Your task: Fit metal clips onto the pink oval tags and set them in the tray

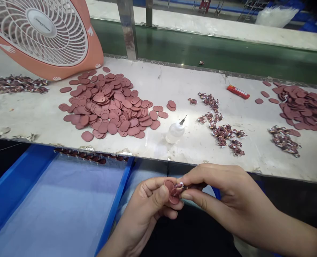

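Note:
Between thumb and fingers, my left hand (150,203) grips a reddish-brown oval base (173,199). My right hand (222,192) pinches a small brown figurine (178,188) with white and yellowish details against the face of that base. Both hands are held close together in front of the bench edge. Fingers partly cover the figurine, and I cannot tell whether it is seated in the base. On the bench just beyond stands a small clear bottle (174,134) with a needle tip. A large pile of oval bases (112,107) lies behind it to the left.
Loose figurines (222,132) lie right of the bottle, near a red-wrapped item (238,91). More bases (302,107) and figurines (284,141) are at the far right. An orange fan (94,53) stands back left. Below the bench edge, a blue tray (75,200) holds a row of pieces.

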### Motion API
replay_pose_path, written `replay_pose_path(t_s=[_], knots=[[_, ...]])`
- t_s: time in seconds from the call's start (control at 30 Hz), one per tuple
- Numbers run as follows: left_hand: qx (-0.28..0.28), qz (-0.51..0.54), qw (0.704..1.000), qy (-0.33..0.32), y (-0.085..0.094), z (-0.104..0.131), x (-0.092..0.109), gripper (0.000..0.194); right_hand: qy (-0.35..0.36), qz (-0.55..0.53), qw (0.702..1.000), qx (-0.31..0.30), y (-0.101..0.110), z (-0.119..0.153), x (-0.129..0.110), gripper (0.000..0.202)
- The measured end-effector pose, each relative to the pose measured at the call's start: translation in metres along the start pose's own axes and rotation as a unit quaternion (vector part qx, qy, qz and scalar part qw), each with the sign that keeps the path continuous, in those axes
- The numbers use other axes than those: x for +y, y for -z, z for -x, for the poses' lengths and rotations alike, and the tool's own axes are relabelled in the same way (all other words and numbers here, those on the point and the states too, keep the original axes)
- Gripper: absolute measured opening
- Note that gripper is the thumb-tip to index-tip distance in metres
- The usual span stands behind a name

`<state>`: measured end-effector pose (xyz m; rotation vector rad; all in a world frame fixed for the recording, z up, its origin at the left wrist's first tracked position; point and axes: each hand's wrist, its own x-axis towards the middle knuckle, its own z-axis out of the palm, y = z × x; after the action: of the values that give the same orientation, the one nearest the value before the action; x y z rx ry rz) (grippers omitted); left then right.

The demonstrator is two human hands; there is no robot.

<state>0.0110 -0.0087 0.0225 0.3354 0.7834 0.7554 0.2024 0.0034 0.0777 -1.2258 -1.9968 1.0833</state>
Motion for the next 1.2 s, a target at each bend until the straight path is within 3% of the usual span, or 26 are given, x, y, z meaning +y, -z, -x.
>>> replay_pose_path(t_s=[0.7,1.03,1.2], knots=[[0.009,0.014,1.000,0.023,-0.0014,0.0007,-0.0008,0.026,-0.005,-0.007,0.999,-0.047,0.0055,-0.0065,0.0003,0.013],[0.028,0.008,0.999,0.028,-0.0026,-0.0002,-0.0007,0.029,0.056,0.052,0.995,-0.059,0.0069,-0.0087,-0.0028,0.012],[0.043,0.000,0.999,-0.018,-0.0086,0.0075,0.0008,0.027,0.086,0.062,0.994,-0.033,0.0033,-0.0012,-0.0083,0.011]])
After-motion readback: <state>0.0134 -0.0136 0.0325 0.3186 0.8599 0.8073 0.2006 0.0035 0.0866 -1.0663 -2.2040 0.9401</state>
